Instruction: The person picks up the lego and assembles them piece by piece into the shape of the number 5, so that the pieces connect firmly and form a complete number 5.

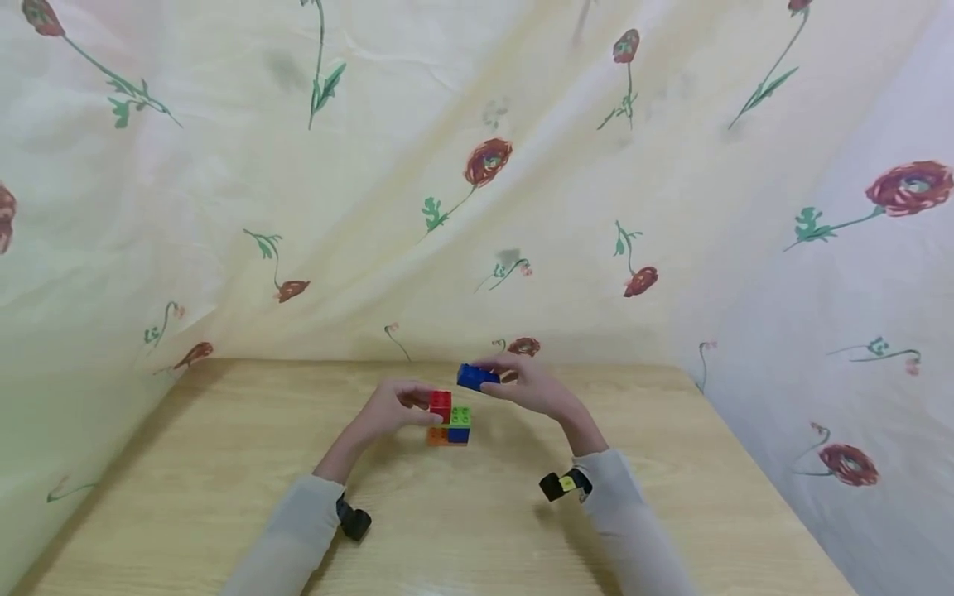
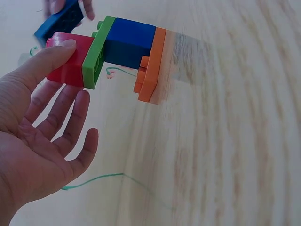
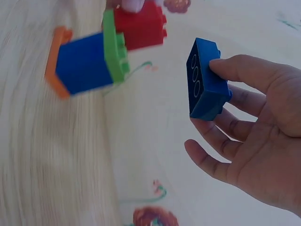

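My left hand (image 1: 391, 407) pinches a red brick (image 2: 77, 61) between thumb and fingers. That brick sits on one end of a thin green brick (image 2: 98, 54), whose other studs stay bare. Under the green one is a blue brick (image 2: 130, 43), and at the bottom a thin orange brick (image 2: 153, 66) with some studs showing at its left side. Up and to the right of this stack, my right hand (image 1: 532, 386) holds a longer blue brick (image 3: 207, 80) in the air, thumb on one side and fingers on the other. Its hollow underside with round tubes faces the stack in the right wrist view.
The stack's orange base is at the wooden table (image 1: 462, 530), toward the far middle. Behind the table hangs a pale cloth (image 1: 358, 182) with red flowers, which continues along both sides. A black strap device (image 1: 354, 521) is on the left wrist, another (image 1: 555, 486) on the right.
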### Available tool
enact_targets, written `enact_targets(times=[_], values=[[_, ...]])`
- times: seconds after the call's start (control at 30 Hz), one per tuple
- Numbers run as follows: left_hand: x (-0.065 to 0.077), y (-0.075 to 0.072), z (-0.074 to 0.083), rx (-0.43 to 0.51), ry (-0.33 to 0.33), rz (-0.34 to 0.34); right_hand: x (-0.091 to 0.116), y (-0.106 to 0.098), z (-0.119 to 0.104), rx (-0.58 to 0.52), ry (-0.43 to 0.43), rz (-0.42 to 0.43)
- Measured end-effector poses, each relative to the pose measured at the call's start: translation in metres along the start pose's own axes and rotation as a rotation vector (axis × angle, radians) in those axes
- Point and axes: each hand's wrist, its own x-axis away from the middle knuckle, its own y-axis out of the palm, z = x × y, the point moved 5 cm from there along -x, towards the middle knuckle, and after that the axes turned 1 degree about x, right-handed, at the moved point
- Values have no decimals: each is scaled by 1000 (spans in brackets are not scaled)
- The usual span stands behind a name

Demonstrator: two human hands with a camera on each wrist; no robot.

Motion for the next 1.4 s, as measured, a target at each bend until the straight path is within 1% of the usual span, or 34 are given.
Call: enact_targets(times=[0.23,0.37,0.57,0.73,0.87,1.03,1.2,1.4], values=[[3,3,-3,22,-3,-2,-7,17,-15,-22,-74,24],[6,6,-4,20,0,-6,-5,26,-16,-21,-102,34],[10,11,-5,36,4,-12,-3,35,-16,8,-121,5],[8,10,-4,43,6,-11,-5,35,-16,13,-129,-1],[7,7,-4,38,-5,-10,-8,35,-17,4,-133,-1],[5,3,-7,37,-8,-9,-11,35,-18,20,-149,-3],[1,1,-5,23,8,-15,-14,34,-19,22,-146,23],[-1,-1,-4,12,3,-7,-16,34,-21,44,-133,37]])
